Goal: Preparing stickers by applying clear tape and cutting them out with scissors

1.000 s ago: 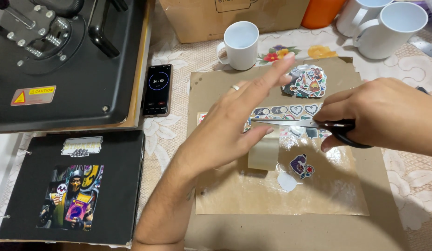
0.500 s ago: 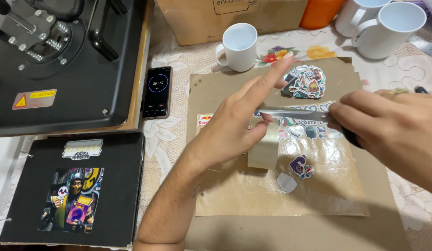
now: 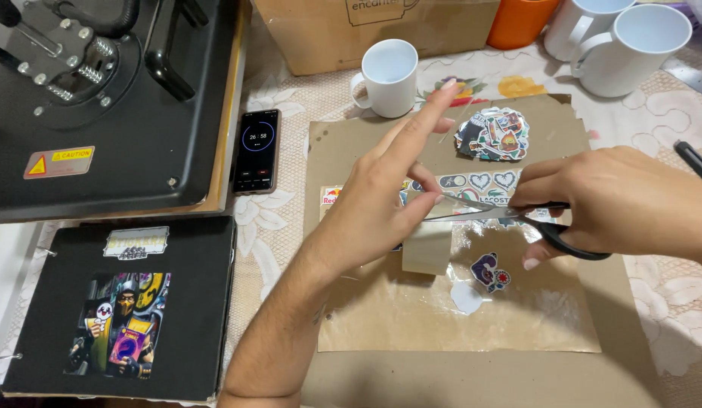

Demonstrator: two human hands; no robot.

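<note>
Left hand: the left hand [image 3: 381, 204] was held over the brown paper sheet [image 3: 381, 317], index finger stretched out straight, while thumb and the lower fingers were pinched on the edge of a printed sticker strip [image 3: 483, 183].
Right hand: the right hand [image 3: 623, 204] was closed around the black handles of the scissors [image 3: 517, 215], fingers curled through the loops.
Scissors: the blades were pointed toward the left hand and were laid across the strip, partly parted (how far could not be told exactly).
Sticker strip: it was held just above the brown paper, between the two hands, with hearts and small badges printed on it.
Cut stickers: a pile of cut stickers [image 3: 493, 134] was lying on the far part of the paper; a single purple sticker [image 3: 490, 272] and a white round cut-out [image 3: 466, 297] were lying nearer, below the scissors.
Counter: the counter [image 3: 290, 227] was covered by a floral lace cloth.
Surroundings: a white mug [image 3: 389, 78] was standing just beyond the paper, two more white mugs [image 3: 623, 45] at the far right beside an orange cup [image 3: 521, 21], a phone [image 3: 257, 151] with a lit screen beside a black heat press [image 3: 102, 98], and a black album [image 3: 124, 310] at the near left.
</note>
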